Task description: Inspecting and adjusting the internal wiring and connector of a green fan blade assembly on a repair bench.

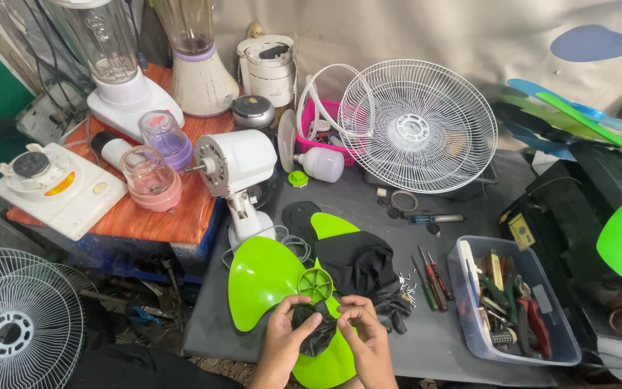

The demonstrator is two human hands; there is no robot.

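A cluttered repair corner: the grey counter [426, 338] carries a white fan grille [417, 127] at twelve o'clock and a clear tool bin [512, 302] at three. My left hand [286, 333] and right hand [363, 333] each close their grip on a black cloth [314, 330], pressing it against the green fan blade [264, 277] at six o'clock, so the plastic lies flat beneath.

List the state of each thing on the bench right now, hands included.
Left hand: gripping the black cloth.
Right hand: gripping the black cloth.
Black cloth: draped over the blade, one end bunched in the hands.
Green fan blade: off the fan, flat on the bench.
White fan motor: bare, shaft exposed.
Fan grille: detached, leaning upright.
Tool bin: open, full of tools.
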